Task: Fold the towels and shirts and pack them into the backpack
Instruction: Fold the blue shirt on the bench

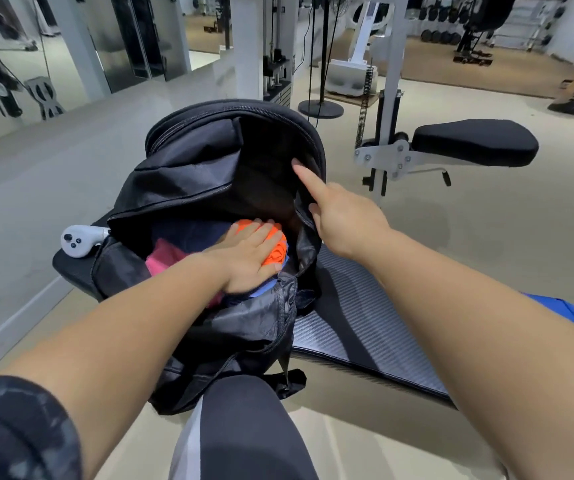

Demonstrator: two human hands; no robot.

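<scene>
One black backpack (188, 168) lies on a padded bench (358, 323). Its long axis runs from 6 o'clock, by the person's knee, to 12 o'clock, where the unzipped flap stands up. The mouth faces the camera.

Four folded pieces show inside:
- an orange cloth (277, 247) at 3 o'clock of the opening
- a pink cloth (164, 258) at 9 o'clock
- a navy cloth (188, 233) between them
- a light-blue cloth (265, 287) at 5 o'clock

Two hands are in view. The left hand (247, 261) lies flat, fingers straight and together, pressing on the orange cloth. The right hand (344, 220) grips the flap's rim at 3 o'clock, with its index finger (308, 181) straight along the lining, pointing to 11 o'clock.

One white controller (77, 240) sits at 9 o'clock of the backpack. One blue cloth (573, 315) lies at 4 o'clock.
</scene>
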